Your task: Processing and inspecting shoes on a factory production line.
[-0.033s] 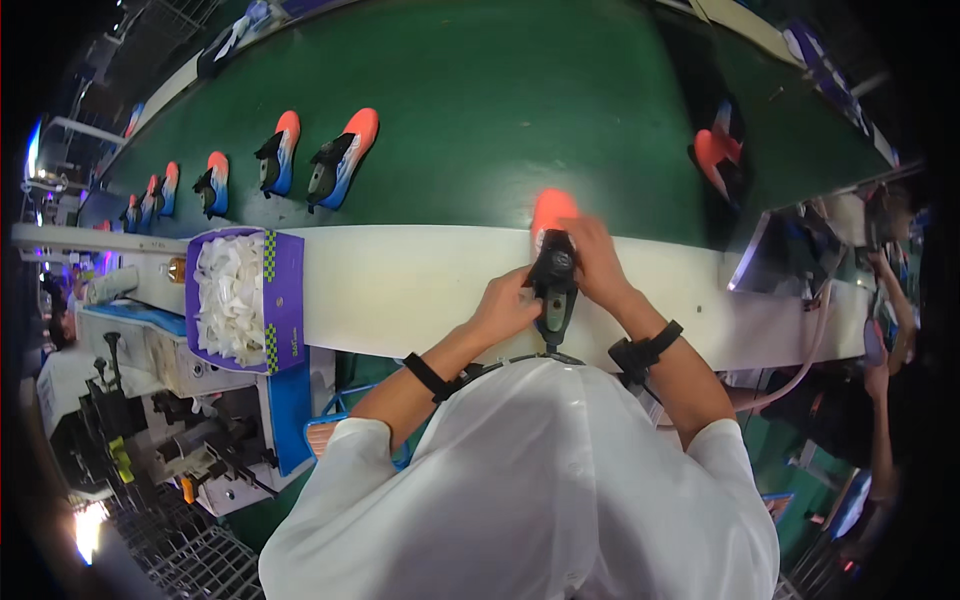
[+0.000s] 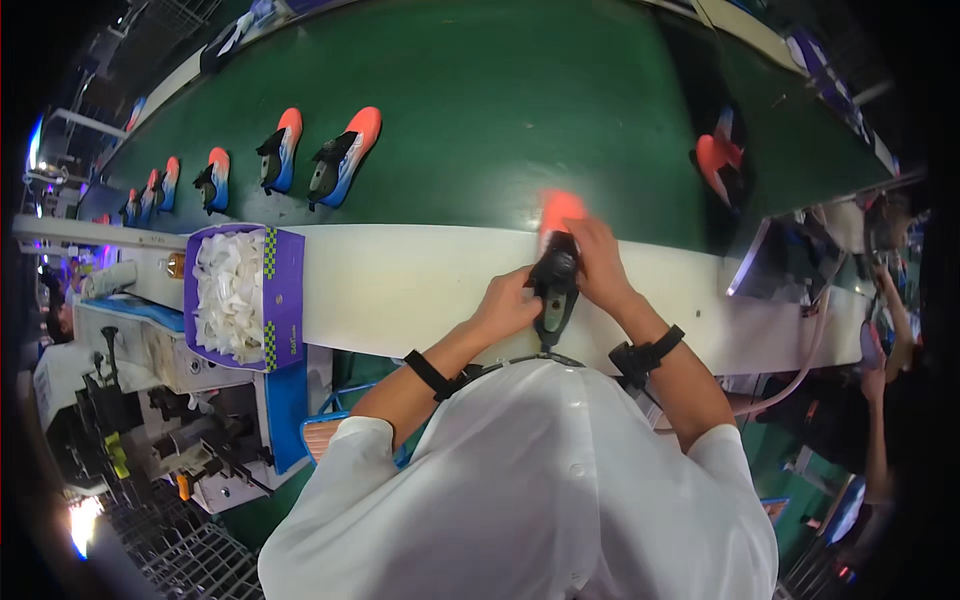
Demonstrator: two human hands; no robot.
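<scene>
A shoe [image 2: 556, 268] with an orange toe, a pale band and a black collar lies between my hands, toe pointing away from me. Its toe reaches over the near edge of the green belt [image 2: 480, 110], and its heel points toward my body. My left hand [image 2: 508, 303] is closed on the left side of the black collar, fingertips partly hidden behind it. From the right, my right hand [image 2: 600, 265] grips the shoe's forefoot, fingers bent over its upper. The toe is smeared by motion.
Several orange-and-blue shoes [image 2: 345, 157] stand in a row on the belt at left; another shoe [image 2: 718, 160] lies at right. A purple box [image 2: 287, 300] of white crumpled pieces sits on the white ledge [image 2: 410, 285]. Machinery [image 2: 110, 400] stands lower left; another person's arm [image 2: 878, 420] is far right.
The shoe's toe has swung slightly to the right, and my right hand has shifted a little with it. My left hand stays at the collar.
</scene>
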